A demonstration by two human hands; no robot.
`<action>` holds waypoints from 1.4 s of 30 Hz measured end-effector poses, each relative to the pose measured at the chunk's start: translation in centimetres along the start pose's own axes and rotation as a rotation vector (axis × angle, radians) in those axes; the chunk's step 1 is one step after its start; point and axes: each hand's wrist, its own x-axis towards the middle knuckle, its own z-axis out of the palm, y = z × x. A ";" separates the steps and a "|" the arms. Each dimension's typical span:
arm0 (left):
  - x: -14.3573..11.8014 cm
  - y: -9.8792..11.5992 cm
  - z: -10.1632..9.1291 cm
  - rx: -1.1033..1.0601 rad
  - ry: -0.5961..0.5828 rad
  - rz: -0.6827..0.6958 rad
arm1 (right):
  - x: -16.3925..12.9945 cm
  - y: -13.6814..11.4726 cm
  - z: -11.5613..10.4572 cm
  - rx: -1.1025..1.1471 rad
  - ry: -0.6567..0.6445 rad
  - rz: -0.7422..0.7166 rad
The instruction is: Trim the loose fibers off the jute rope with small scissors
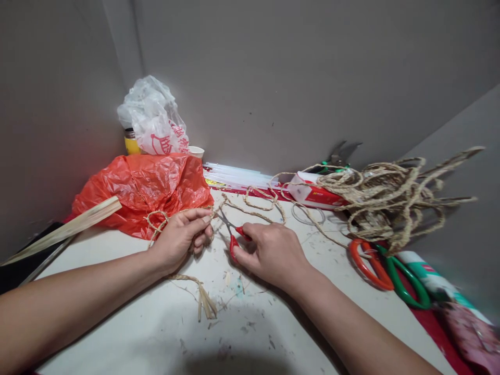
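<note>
My left hand (pixel 183 235) pinches a strand of jute twine (pixel 255 200) near the table's middle; a frayed tail of it (pixel 203 301) trails toward me under the wrist. My right hand (pixel 269 251) grips small red-handled scissors (pixel 233 234), whose blades point up-left toward the twine at my left fingertips. The blades look slightly apart. The twine runs back and right over the white table (pixel 164 323) to a big loose bundle of twine (pixel 394 200).
A red plastic bag (pixel 144 187) and a white bag (pixel 154 117) sit at the back left, with a flat wooden slat (pixel 66 229). Orange-handled and green-handled scissors (pixel 386 268) lie at the right under the bundle. Clear sticks (pixel 238 177) and a red-white packet (pixel 312 192) lie by the wall.
</note>
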 end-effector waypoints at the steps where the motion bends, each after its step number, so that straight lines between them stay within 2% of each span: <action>1: 0.0 0.0 0.0 0.002 -0.002 0.000 | 0.0 0.0 0.0 -0.016 -0.004 -0.015; 4: 0.0 0.0 -0.2 0.010 -0.009 -0.006 | -0.1 0.3 0.3 -0.024 -0.001 0.000; 6: -0.1 0.0 -0.2 0.028 -0.003 0.000 | -0.1 0.6 0.6 0.075 0.025 0.057; 8: -0.1 0.0 -0.1 0.089 0.015 0.024 | 0.0 0.7 0.8 0.329 0.068 0.151; 10: -0.3 -0.1 0.0 0.199 0.032 0.070 | 0.2 0.5 1.0 0.695 0.066 0.282; 13: -0.6 -0.3 0.2 0.421 0.027 0.186 | 0.3 -0.1 1.0 1.200 -0.070 0.451; 15: -0.9 -0.7 0.1 0.593 -0.001 0.281 | 0.3 -0.6 1.0 1.387 -0.153 0.498; 20: -1.6 -1.3 -0.3 0.982 -0.070 0.559 | 0.3 -1.1 0.9 1.524 -0.175 0.558; 22: -1.7 -1.3 -0.3 1.044 -0.109 0.621 | 0.4 -1.1 0.9 1.545 -0.161 0.570; 25: -1.8 -1.2 -0.2 1.044 -0.132 0.646 | 0.4 -1.0 1.1 1.554 -0.127 0.594; 30: -2.2 -1.1 0.0 0.995 -0.190 0.613 | 0.3 -1.2 1.2 1.608 -0.189 0.575; 33: -2.4 -1.1 0.1 0.928 -0.180 0.552 | 0.4 -1.3 0.8 1.625 -0.161 0.557; 37: -2.2 -0.9 0.3 0.766 -0.117 0.388 | 0.4 -1.1 0.1 1.638 -0.055 0.532; 42: -1.7 -0.8 0.7 0.501 -0.142 0.141 | 0.3 -0.7 -0.1 1.619 0.005 0.439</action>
